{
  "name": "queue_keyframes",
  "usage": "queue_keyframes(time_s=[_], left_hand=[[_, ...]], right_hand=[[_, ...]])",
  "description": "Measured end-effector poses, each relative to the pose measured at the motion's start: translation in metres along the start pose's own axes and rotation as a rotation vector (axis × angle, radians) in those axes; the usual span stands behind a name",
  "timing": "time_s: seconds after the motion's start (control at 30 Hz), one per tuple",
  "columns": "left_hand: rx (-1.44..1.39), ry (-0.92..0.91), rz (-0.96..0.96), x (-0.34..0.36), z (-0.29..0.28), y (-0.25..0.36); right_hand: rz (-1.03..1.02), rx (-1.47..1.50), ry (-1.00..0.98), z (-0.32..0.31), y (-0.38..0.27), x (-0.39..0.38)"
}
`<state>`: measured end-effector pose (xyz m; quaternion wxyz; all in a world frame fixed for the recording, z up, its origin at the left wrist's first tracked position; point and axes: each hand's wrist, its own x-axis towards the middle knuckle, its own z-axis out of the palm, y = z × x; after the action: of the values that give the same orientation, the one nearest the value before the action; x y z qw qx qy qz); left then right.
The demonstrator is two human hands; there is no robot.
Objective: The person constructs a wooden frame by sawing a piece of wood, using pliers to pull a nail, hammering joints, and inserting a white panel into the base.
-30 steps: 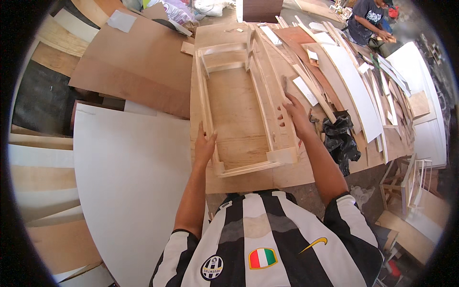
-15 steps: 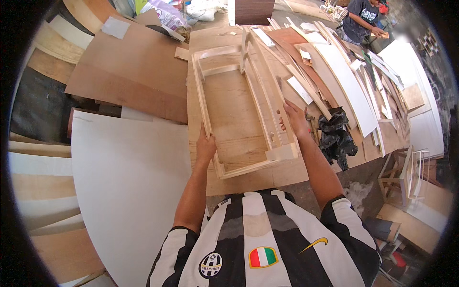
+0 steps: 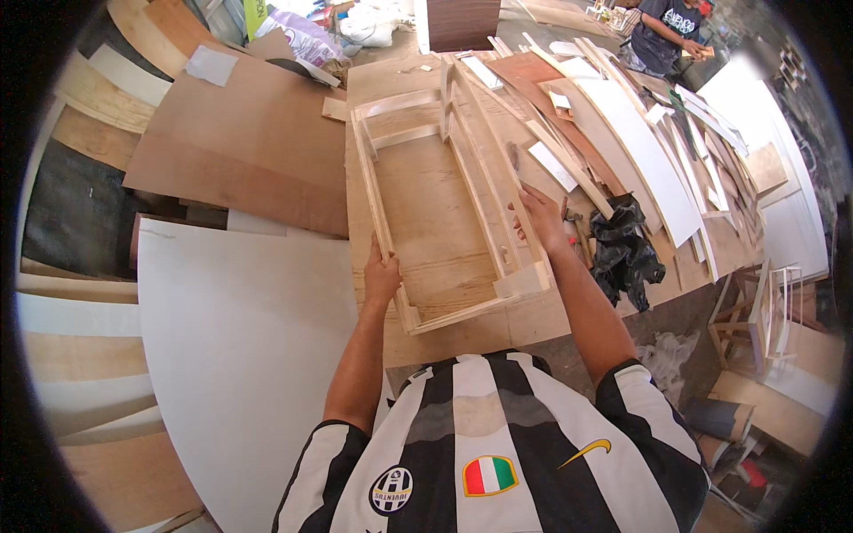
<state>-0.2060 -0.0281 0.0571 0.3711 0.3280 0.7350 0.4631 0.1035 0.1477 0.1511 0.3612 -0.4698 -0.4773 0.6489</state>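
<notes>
A pale wooden frame [image 3: 471, 197], built of thin strips joined in a long box shape, rests on the plywood tabletop [image 3: 426, 213]. My left hand [image 3: 383, 274] is closed round its left rail near the front corner. On the opposite side my right hand [image 3: 540, 218] grips the upper right rail, its fingers curled over to the inside. A wider flat piece [image 3: 522, 281] joins the frame's front right corner. The undersides of both grips are hidden.
Right of the frame lie a crumpled black plastic bag [image 3: 626, 253], wood strips [image 3: 569, 164] and a long white board [image 3: 635, 147]. A white panel [image 3: 244, 329] and a brown sheet [image 3: 240, 147] stand at left. A co-worker [image 3: 665, 35] is at the far right.
Both hands keep their hold on the frame, which has barely moved. The whole view has shifted slightly, and the co-worker's hands have moved a little.
</notes>
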Motion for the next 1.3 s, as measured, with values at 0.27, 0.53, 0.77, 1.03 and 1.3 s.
queue_keyframes(time_s=[0.27,0.53,0.77,1.03,1.3], left_hand=[[0.027,-0.019,-0.014,-0.002,-0.001,-0.003],[0.022,-0.001,0.005,-0.004,0.001,-0.002],[0.071,0.004,0.026,-0.006,0.000,0.004],[0.011,-0.028,0.009,-0.002,0.000,-0.002],[-0.158,-0.068,-0.030,-0.045,0.009,-0.042]], right_hand=[[-0.048,-0.079,0.009,0.000,-0.001,0.000],[-0.011,-0.016,-0.001,0.000,-0.002,-0.001],[0.006,0.026,-0.007,0.001,-0.004,-0.003],[0.011,0.010,-0.007,-0.004,0.005,0.000],[-0.036,0.177,-0.022,-0.033,0.060,-0.056]])
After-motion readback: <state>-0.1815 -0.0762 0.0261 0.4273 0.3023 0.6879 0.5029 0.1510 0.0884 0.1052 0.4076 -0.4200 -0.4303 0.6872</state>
